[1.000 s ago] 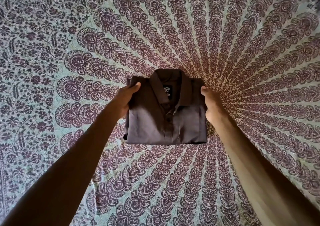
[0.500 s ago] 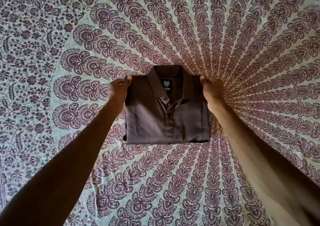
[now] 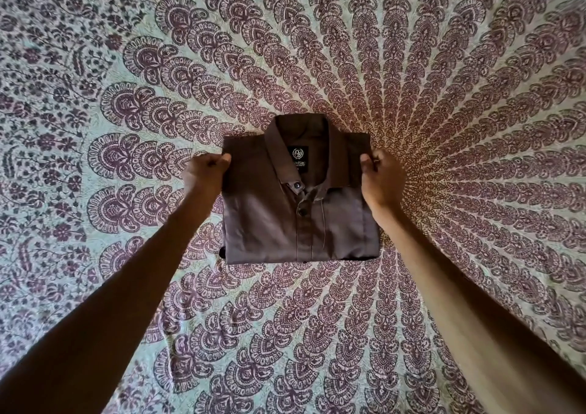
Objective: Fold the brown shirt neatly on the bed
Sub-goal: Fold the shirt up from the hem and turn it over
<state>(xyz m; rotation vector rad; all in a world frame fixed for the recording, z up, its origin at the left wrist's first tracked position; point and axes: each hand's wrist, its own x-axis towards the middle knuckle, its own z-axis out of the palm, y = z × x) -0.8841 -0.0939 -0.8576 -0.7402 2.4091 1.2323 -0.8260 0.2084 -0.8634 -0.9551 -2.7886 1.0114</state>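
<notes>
Left to right. The left hand (image 3: 204,172) is pinching the left edge of the shirt (image 3: 269,223) just below the shoulder corner, its fingers curled and its thumb lying on top of the cloth.

The shirt is lying at the middle of the bed (image 3: 95,65) on the patterned spread. It is already folded into a compact rectangle, front side up, with the collar (image 3: 298,131) pointing away from the person, the label (image 3: 299,159) showing, and 2 buttons (image 3: 297,186) visible on the placket.

The right hand (image 3: 382,176) is mirroring the left, pinching the right edge at the same height.

Holding both edges at once is probably serving to square the upper fold and pull the front panel taut. The task appears to be nearly finished.

Compared with 1.0 s ago, the left hand is no longer resting with its fingers stretched along the edge. It is now gripping closed, as the right hand is. Compared with 0.5 s ago, both hands are sitting slightly lower than the shoulder corners. The shirt is keeping its rectangular outline.
</notes>
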